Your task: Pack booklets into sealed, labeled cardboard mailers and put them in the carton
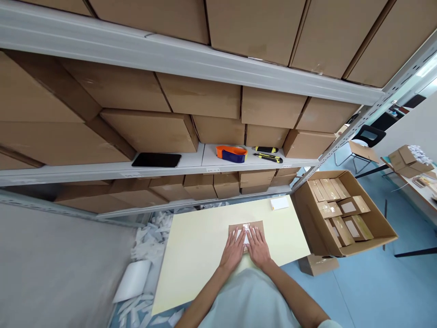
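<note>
Head view has us looking down at our left hand (232,249) and right hand (258,247), side by side on top of 1 small cardboard box (233,229). We hold both hands open and palms down, fingers stretched forward, thumbs close together over its white label (241,236). That box sits near the middle of our pale yellow bench (191,259); a small white pack (279,203) lies near the bench's far right corner. Right of the bench we see a large open carton (303,214) with small labelled boxes (348,207) inside. Beyond the bench, our shelf (209,159) carries a black phone (157,160), an orange-and-blue tool (232,154) and 2 yellow-and-black cutters (268,158), in front of stacked cartons (218,133). White scraps (146,241) are heaped left of the bench.
</note>
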Tool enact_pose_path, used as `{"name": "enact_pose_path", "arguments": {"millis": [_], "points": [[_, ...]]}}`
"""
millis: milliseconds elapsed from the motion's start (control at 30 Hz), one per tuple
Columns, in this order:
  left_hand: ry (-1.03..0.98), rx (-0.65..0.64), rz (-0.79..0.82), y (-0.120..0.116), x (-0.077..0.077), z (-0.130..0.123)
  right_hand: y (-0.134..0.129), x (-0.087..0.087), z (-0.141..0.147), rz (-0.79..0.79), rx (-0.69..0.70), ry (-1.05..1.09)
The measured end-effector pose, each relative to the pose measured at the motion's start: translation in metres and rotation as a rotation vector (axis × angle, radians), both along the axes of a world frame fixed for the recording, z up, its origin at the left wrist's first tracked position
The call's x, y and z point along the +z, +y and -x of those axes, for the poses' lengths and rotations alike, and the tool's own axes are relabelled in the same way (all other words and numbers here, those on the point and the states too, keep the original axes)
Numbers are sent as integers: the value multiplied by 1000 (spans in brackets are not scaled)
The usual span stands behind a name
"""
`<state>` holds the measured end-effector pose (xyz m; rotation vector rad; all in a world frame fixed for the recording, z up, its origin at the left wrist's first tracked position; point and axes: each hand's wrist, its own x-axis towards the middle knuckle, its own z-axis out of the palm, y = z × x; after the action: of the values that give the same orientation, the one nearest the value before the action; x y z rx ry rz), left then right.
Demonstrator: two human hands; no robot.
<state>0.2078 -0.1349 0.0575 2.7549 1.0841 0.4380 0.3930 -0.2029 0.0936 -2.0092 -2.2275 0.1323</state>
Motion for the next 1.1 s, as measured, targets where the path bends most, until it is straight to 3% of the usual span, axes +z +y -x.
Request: {"name": "enact_pose_path", "arguments": {"millis": [267,367,567,733,833,1100], "points": [[-12,121,91,1,9,28,-12,10,-33,65,-157,-6],[-15,135,124,-6,15,16,-9,10,-22,69,-146,6],[-10,20,254,-14,34,-11,-1,19,1,168,-50,40],[-18,-5,386,-17,49,14,-4,37,-30,281,-183,29],[-38,-1,448,-27,55,25,-4,42,-38,266,-213,59],[-53,60,523,-43,62,19,-1,39,0,286,-46,152]]}}
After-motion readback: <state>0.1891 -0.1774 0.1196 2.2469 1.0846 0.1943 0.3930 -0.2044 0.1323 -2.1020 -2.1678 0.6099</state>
